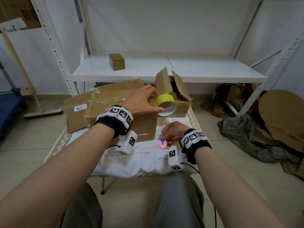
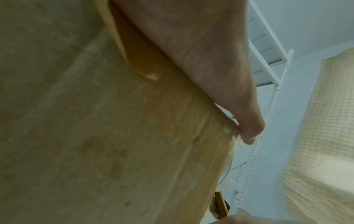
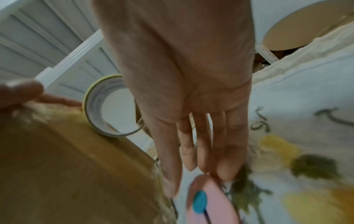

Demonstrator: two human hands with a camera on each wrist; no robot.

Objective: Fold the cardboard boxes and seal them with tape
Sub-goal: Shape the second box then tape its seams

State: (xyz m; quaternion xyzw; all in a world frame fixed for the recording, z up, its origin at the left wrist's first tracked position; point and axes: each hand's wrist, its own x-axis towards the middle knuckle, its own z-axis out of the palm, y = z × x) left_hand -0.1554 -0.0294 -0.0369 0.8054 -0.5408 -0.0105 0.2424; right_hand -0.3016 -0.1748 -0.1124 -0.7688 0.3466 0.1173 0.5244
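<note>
A brown cardboard box [image 1: 115, 96], wrapped in clear tape, stands on the white-clothed table [image 1: 139, 162]. My left hand [image 1: 158, 102] rests on its top right corner, with thumb and fingers spread and touching a yellow tape roll [image 1: 165, 98]. The roll leans against an open-flapped box [image 1: 179, 91] behind it. Low over the cloth, my right hand [image 1: 166, 137] touches a pink cutter [image 1: 161, 144] that has a blue slider. In the right wrist view its fingers [image 3: 224, 171] are straight, tips on the cutter [image 3: 210, 204], with the roll [image 3: 91, 115] behind.
A flattened box with a label [image 1: 75, 112] leans at the table's left. A small closed box [image 1: 116, 61] sits on the white shelf [image 1: 164, 73] behind. Cardboard scraps, a grey cloth [image 1: 246, 139] and a round cardboard piece [image 1: 283, 109] lie on the floor at right.
</note>
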